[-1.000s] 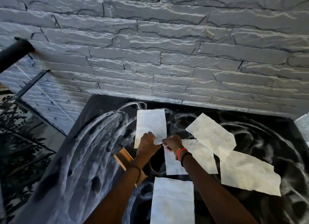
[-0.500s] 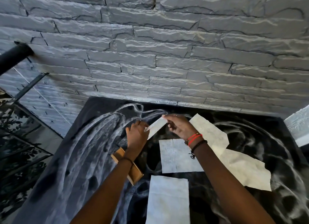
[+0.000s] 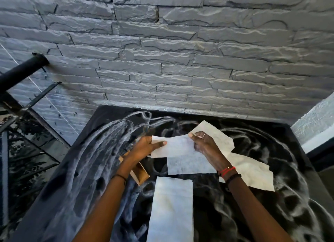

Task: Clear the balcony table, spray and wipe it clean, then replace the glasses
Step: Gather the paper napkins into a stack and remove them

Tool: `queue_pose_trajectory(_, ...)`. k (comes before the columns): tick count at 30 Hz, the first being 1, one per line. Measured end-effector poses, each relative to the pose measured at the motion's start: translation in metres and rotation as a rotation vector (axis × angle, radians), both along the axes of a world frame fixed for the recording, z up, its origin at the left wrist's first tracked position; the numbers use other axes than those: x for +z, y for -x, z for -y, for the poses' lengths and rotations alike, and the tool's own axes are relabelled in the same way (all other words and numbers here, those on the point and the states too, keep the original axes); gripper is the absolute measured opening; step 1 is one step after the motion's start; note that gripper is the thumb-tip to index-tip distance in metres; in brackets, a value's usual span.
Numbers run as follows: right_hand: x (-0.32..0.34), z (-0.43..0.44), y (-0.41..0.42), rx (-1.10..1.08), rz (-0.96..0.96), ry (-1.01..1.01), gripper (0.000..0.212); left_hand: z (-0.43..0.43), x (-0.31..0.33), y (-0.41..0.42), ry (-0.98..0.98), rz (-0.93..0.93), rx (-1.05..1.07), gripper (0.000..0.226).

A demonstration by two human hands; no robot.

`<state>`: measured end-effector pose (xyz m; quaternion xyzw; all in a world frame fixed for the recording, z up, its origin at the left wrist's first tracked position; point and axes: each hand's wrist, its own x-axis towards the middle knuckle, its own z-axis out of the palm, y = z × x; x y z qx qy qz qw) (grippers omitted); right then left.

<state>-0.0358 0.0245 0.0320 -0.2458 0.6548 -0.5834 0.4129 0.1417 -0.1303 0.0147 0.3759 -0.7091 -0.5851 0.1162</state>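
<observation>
Viewed from above, two bare forearms reaching forward over a dark table point(image 3: 271, 214) streaked with white swirls of cleaner. Nearest the viewer, below the grip and between the forearms: a white paper sheet point(image 3: 171, 209) lying flat, long axis running away from the viewer. Left forearm angled up and to the right, thin dark band at the wrist; right forearm angled up and to the left, red and black bands point(image 3: 228, 172) at the wrist. Under the left wrist, a tan cardboard piece point(image 3: 140, 175), resting on the table, partly hidden.

Further out, left hand point(image 3: 144, 147) closed in a pinch on the left end of a held paper sheet point(image 3: 173, 146), thumb on top pointing right, fingers underneath. Right hand point(image 3: 206, 146) closed on the same sheet's right end, thumb at the upper corner, a ring visible on one finger. Held paper sheet stretched between the two hands, long axis left to right, raised above the table, slightly bowed in the middle.

Just below the grip, a second flat sheet point(image 3: 188, 165) on the table, partly covered. To the right of the grip, a crumpled sheet point(image 3: 253, 171). Beyond the right hand, another sheet point(image 3: 216, 135) angled diagonally.

Beyond the table's far edge, a grey stone wall point(image 3: 171, 61). Far left, a black railing point(image 3: 19, 73).
</observation>
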Motion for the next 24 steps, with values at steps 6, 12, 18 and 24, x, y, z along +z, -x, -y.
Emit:
queue_pose_trajectory(6,-0.007,-0.063,-0.022,0.131,0.139,0.008,0.049,-0.036,0.000,-0.026,-0.291,0.084,-0.108,0.041)
queue_pose_trajectory(12,-0.019,-0.103,-0.046,0.146,0.268,-0.029,0.055,-0.065,-0.007,-0.054,-0.468,0.208,-0.228,0.030)
queue_pose_trajectory(18,-0.052,-0.106,-0.063,0.088,0.233,-0.101,0.050,-0.080,-0.039,-0.060,-0.420,0.258,-0.132,0.024)
queue_pose_trajectory(24,-0.107,-0.085,-0.065,0.050,0.039,-0.245,0.044,-0.088,-0.079,-0.054,-0.085,0.351,-0.009,0.033)
